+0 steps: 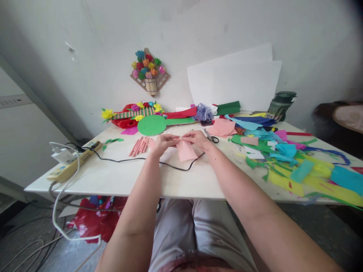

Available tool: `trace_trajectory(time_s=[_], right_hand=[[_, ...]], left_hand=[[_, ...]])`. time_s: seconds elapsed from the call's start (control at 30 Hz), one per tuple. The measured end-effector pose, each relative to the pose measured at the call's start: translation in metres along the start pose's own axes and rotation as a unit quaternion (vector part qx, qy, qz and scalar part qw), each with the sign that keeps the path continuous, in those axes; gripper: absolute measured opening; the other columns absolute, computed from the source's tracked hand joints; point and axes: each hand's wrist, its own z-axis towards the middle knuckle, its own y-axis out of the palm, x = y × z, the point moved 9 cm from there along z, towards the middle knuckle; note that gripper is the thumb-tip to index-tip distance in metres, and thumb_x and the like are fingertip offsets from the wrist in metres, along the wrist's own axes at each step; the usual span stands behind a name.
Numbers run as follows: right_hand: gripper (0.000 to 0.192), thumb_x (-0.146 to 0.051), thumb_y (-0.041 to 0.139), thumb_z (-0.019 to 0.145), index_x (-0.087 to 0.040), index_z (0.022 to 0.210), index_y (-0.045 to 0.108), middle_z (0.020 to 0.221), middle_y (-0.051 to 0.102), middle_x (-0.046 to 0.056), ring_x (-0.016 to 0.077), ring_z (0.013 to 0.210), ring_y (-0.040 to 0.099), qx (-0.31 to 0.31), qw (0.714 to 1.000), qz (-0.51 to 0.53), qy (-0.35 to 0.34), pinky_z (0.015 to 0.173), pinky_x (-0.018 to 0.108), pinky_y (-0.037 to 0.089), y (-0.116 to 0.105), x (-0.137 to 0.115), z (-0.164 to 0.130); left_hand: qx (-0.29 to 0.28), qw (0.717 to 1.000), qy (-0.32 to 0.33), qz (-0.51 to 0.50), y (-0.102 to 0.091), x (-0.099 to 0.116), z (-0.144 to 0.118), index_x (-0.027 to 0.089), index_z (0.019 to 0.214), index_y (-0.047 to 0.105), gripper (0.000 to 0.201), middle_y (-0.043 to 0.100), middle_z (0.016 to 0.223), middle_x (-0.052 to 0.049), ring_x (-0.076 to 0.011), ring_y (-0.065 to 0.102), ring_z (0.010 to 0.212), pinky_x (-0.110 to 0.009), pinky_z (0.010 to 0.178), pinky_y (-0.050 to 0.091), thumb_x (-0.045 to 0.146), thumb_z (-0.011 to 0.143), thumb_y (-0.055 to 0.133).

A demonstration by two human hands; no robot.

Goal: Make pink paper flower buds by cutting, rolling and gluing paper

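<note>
white table (113, 177); both hands (181, 141) pinching pink paper (185, 150).

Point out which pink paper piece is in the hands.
The pink sheet pinched between both hands; the pink rolls and the pink stack lie untouched on the table.

Scissors (211, 136), power strip (74, 163), green disc (151, 125) on table (119, 177).

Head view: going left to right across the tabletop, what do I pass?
Power strip → pink paper rolls → left hand → pink paper sheet, pinched by both hands → right hand → scissors → heap of coloured paper scraps.
</note>
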Motion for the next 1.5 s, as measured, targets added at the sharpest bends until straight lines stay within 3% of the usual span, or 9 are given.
trace_trajectory(time_s=[0.37, 0.57, 1.1, 1.5], right_hand=[[0.026, -0.032, 0.079, 0.048, -0.016, 0.067, 0.070, 0.063, 0.065, 0.000, 0.0109, 0.058, 0.056, -0.009, 1.000, 0.010, -0.010, 0.056, 0.024, 0.045, 0.001, -0.001, 0.000], [0.028, -0.032, 0.081, 0.046, -0.016, 0.066, 0.069, 0.062, 0.065, 0.000, 0.0103, 0.057, 0.056, -0.008, 1.000, 0.024, -0.006, 0.054, 0.022, 0.046, 0.002, -0.001, -0.001], [0.031, -0.036, 0.082, 0.043, -0.016, 0.062, 0.068, 0.058, 0.064, 0.000, 0.0109, 0.053, 0.055, -0.005, 0.999, 0.030, 0.013, 0.048, 0.022, 0.046, 0.001, 0.001, -0.002], [0.026, -0.034, 0.080, 0.046, -0.017, 0.062, 0.068, 0.058, 0.064, 0.000, 0.0108, 0.056, 0.054, -0.004, 1.000, -0.005, -0.025, 0.055, 0.023, 0.044, 0.001, -0.003, -0.001]], left_hand=[[-0.008, 1.000, 0.006, 0.004, 0.001, 0.003, -0.001, 0.010, 0.087, 0.072, 0.047, 0.070, 0.078, -0.009, -0.0210, 0.066, 0.073, -0.036, 0.074, 0.054, 0.041, 0.052, 0.079], [0.025, 0.999, -0.001, 0.020, 0.000, 0.008, -0.003, 0.010, 0.077, 0.071, 0.042, 0.069, 0.070, -0.008, -0.0178, 0.064, 0.066, -0.032, 0.068, 0.053, 0.044, 0.054, 0.078], [0.063, 0.994, 0.033, 0.085, -0.004, 0.011, -0.002, 0.013, 0.083, 0.072, 0.044, 0.070, 0.073, -0.006, -0.0148, 0.061, 0.063, -0.030, 0.066, 0.053, 0.043, 0.052, 0.078], [-0.056, 0.996, -0.006, 0.064, 0.007, -0.004, 0.001, 0.013, 0.096, 0.070, 0.043, 0.070, 0.086, -0.009, -0.0172, 0.061, 0.078, -0.031, 0.076, 0.050, 0.041, 0.063, 0.072]])
